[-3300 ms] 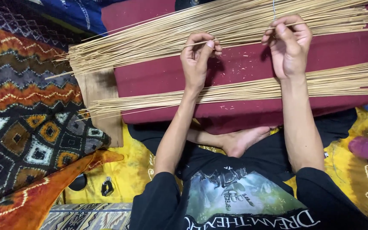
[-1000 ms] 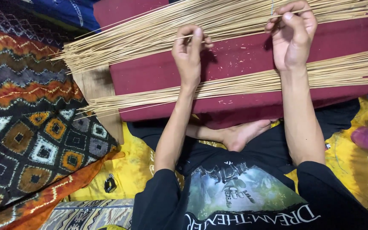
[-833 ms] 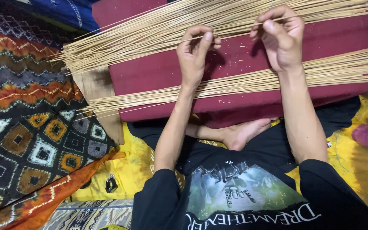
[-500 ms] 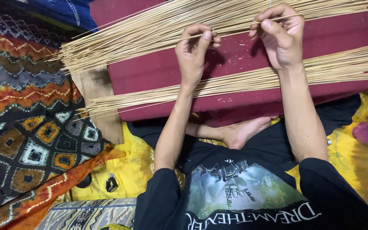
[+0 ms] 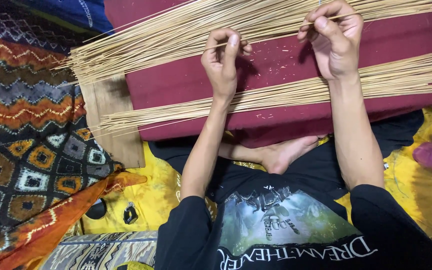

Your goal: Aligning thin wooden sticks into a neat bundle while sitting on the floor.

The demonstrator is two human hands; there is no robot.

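Both hands pinch one thin, pale bamboo stick held level between them: the left hand has its fingertips closed on one end and the right hand is curled shut on the other. Beyond the hands a broad heap of pale sticks fans over the maroon cloth-covered board, while just below the wrists lies a thinner, tidier row of sticks. Judging by this, much sorting remains.

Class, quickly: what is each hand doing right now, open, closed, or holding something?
Left hand: closed, fingertips pinching one end of a thin stick.
Right hand: closed, pinching the same thin stick further along.
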